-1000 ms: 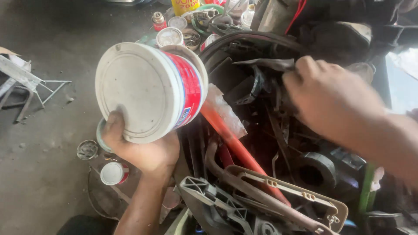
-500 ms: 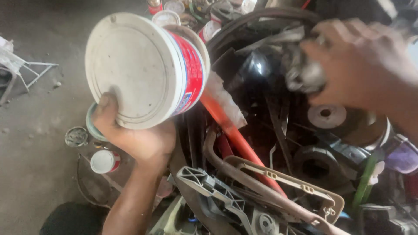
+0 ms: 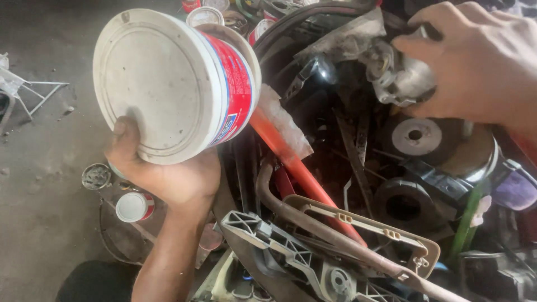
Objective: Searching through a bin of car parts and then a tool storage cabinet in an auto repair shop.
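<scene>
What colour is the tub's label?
Red with a blue stripe, on a white tub; seen in the head view.

My tub [image 3: 168, 84] feels like matt, scuffed white plastic; the part [image 3: 400, 75] seems dull grey metal, perhaps greasy.

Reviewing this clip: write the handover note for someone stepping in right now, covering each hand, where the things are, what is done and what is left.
Left hand: grips the white tub with a red label from below, tilted on its side, bottom toward the camera.
Right hand: closed on a small grey metal part, held above the scrap pile.
Done: the part is up off the pile.
Left: the part is not in the tub; the tub's mouth faces away, so its contents cannot be seen.
Nearby: small cans stand on the floor.
</scene>
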